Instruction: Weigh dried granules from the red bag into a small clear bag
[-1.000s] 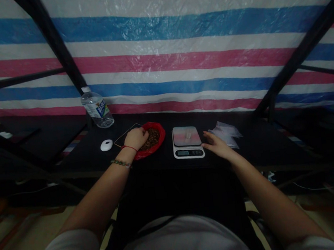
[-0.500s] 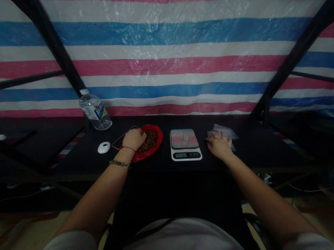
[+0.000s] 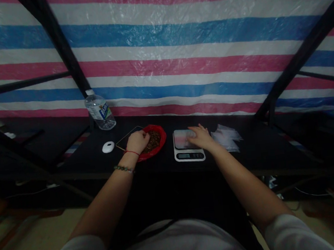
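On the black table, two risks

Beside the red bag, the scale could be jarred by the right hand—fingers spread; bagged brown pieces could be spilled by the left hand—fingers bunched, any pinch hidden.

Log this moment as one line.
left hand: at brown pieces in red container | right hand: over scale, grip unclear | clear bags: right of scale | bottle: left of red container
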A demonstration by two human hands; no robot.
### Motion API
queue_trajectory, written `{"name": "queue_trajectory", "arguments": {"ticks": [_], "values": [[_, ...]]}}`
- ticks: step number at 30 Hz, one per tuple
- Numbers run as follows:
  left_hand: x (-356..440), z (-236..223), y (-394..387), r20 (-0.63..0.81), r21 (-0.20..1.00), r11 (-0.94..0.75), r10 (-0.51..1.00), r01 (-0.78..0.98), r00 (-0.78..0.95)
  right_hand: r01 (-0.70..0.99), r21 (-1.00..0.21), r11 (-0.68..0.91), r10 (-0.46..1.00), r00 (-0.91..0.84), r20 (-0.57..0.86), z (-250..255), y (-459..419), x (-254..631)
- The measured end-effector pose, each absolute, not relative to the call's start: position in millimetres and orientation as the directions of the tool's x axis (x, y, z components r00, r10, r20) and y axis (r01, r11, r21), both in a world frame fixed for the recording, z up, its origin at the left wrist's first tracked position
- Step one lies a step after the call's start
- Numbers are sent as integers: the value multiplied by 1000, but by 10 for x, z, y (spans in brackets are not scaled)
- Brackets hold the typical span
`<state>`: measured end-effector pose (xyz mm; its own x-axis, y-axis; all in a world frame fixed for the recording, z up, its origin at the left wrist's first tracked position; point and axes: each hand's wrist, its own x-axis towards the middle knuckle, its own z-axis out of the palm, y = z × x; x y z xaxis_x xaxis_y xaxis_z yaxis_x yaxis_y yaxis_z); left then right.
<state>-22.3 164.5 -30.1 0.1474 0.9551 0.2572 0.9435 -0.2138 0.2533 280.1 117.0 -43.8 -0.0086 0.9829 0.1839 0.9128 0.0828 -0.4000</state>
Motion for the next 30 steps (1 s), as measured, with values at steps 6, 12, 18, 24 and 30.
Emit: {"name": "queue_trajectory", "arguments": {"ticks": [6, 12, 18, 24, 30], "values": [[-284, -317, 1590, 318, 279, -208, 941, 937, 115, 810, -566, 150, 957, 24, 288, -274, 1162, 2807], [-334, -301, 1496, 380, 251, -272, 910, 929, 164, 652, -712, 260, 848, 198, 491, -43, 882, 2920], [-469, -352, 1445, 384, 217, -244, 912, 945, 147, 542, -807, 234, 878, 240, 415, -192, 757, 3088], [-462, -355, 1447, 406, 197, -253, 901, 947, 156, 487, -852, 191, 890, 281, 359, -314, 747, 3221], [-446, -363, 1435, 428, 198, -265, 890, 944, 160, 512, -828, 228, 892, 231, 389, -288, 716, 3352]]}}
